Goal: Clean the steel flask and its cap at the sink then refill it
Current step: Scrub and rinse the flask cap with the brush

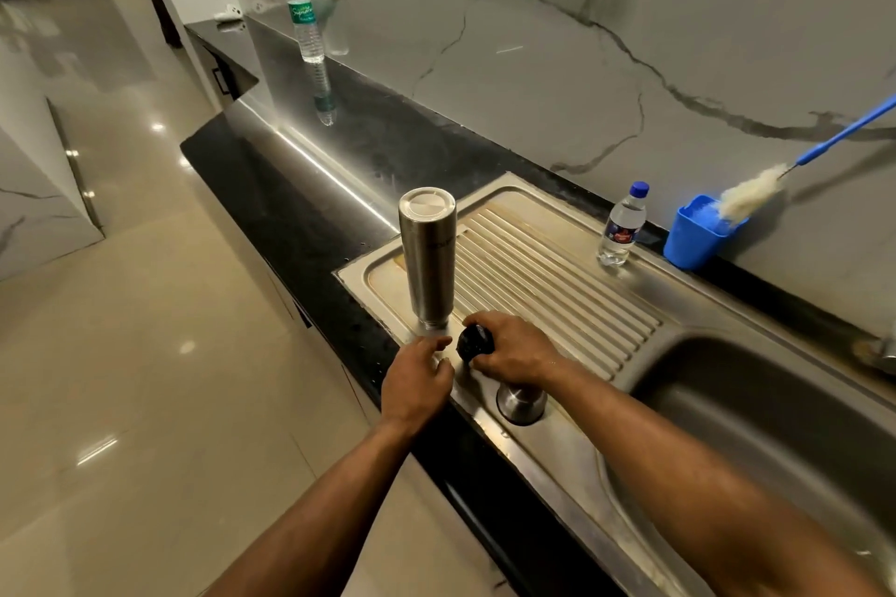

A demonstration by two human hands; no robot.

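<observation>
the right hand point(514, 347) grips the black inner cap point(475, 342) on the drainboard point(557, 267) beside the upturned steel flask point(427, 257), the left hand point(417, 378) loose and empty; best steady the flask before refitting.

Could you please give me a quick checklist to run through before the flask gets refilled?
1. Steel flask stands inverted on the drainboard: ok.
2. Flask empty inside: cannot tell.
3. Right hand grips the black stopper: ok.
4. Left hand free to take the flask: ok.
5. Steel cap within reach near the front rim: ok.
6. Large water bottle close by: not ok, far along the counter.
</observation>
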